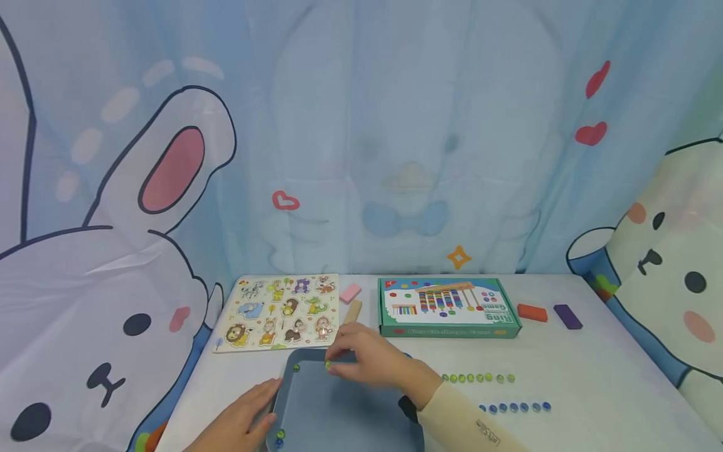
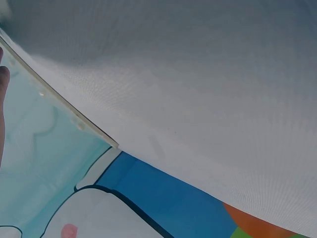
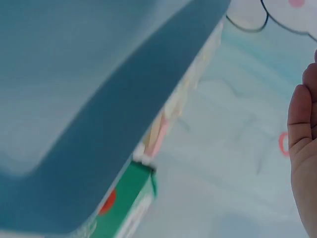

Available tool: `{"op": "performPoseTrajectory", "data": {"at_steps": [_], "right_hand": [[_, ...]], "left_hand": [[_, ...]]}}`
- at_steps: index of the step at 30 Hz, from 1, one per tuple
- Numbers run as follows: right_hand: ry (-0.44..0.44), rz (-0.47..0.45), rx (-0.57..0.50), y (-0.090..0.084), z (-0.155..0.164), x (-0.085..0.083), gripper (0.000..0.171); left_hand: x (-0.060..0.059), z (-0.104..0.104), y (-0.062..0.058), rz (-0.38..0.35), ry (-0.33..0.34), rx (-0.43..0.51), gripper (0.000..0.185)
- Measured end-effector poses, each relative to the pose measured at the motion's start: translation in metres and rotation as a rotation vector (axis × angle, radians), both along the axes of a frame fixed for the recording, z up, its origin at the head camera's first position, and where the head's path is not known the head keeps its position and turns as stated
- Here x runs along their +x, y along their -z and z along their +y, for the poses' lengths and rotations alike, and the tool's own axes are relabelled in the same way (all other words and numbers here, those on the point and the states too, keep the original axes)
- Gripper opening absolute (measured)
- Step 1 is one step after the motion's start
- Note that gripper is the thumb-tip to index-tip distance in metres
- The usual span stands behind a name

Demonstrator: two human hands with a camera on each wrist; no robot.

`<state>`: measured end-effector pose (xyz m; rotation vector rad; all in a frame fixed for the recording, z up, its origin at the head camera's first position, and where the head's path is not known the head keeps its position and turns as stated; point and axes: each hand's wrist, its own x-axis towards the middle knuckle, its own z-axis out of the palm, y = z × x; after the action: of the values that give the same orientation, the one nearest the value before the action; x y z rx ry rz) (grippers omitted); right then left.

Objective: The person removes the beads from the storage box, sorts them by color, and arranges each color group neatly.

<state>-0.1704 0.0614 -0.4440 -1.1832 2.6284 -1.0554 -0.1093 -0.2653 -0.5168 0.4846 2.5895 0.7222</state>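
Note:
My right hand (image 1: 367, 358) is over the far part of a blue-grey tray (image 1: 344, 414), pinching a small green marble (image 1: 327, 365) between thumb and fingertips. Against the tray's left rim rests my left hand (image 1: 240, 417), its fingers fairly straight. Inside the tray, another green marble (image 1: 296, 368) lies at the far left corner. A third green marble (image 1: 280, 434) and a blue marble (image 1: 279, 443) sit together along the near left side. The right wrist view has the tray wall (image 3: 129, 104) up close and part of the right hand (image 3: 304, 144); the pinched marble is hidden there.
Right of the tray run a row of green marbles (image 1: 480, 378) and a row of blue marbles (image 1: 524, 407). Behind are an animal puzzle board (image 1: 277, 311), a boxed game (image 1: 449, 307), and pink (image 1: 350, 293), wooden (image 1: 353, 312), orange (image 1: 532, 312) and purple blocks (image 1: 567, 317).

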Motion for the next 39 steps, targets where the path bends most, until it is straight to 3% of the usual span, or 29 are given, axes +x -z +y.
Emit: {"op": "performPoseTrajectory", "data": {"at_steps": [14, 22, 31, 39], "right_hand": [[0.219, 0.072, 0.007, -0.002, 0.091, -0.002, 0.013], [0.345, 0.108, 0.061, -0.001, 0.150, 0.006, 0.013], [0.560, 0.010, 0.195, 0.009, 0.214, 0.020, 0.013], [0.665, -0.060, 0.282, 0.023, 0.259, 0.036, 0.017]], "left_hand": [[0.002, -0.002, -0.003, 0.022, 0.037, 0.015, 0.076], [0.001, -0.002, -0.001, 0.016, 0.039, 0.013, 0.077], [-0.002, -0.005, 0.001, 0.008, 0.060, 0.028, 0.077], [-0.003, -0.005, 0.001, -0.010, 0.066, 0.046, 0.076]]}}
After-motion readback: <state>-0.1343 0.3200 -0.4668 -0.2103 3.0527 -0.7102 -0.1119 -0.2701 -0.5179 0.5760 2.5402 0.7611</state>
